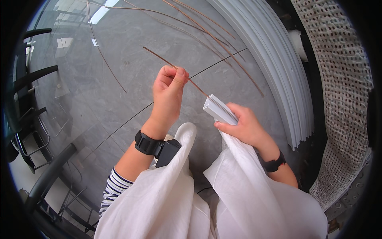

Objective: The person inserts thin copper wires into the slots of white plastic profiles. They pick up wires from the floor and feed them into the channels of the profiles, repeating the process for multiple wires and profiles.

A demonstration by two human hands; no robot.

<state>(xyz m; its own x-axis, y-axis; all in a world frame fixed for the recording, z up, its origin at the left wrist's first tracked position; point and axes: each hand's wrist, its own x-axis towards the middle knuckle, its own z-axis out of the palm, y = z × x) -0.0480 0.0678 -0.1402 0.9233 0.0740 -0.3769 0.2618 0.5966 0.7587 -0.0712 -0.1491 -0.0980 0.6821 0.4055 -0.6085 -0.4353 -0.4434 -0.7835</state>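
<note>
Between the thumb and fingers of my left hand (172,85) is a thin brown rod (157,55), pinched partway along its length. One end points up and to the left; the other meets the end of a white channel-shaped strip (219,110). Whether that end goes inside the strip or only touches it, I cannot tell. My right hand (248,124) is wrapped round the strip, thumb on the near side, above my right knee. White cloth over my lap hides the strip's other end.
Several long thin brown rods (217,40) lie on the grey tiled floor (131,115) ahead. A stack of long white strips (274,67) runs along the right, beside a perforated woven sheet (342,79). Dark chair parts (51,175) stand at the left. A black device is strapped to my left wrist.
</note>
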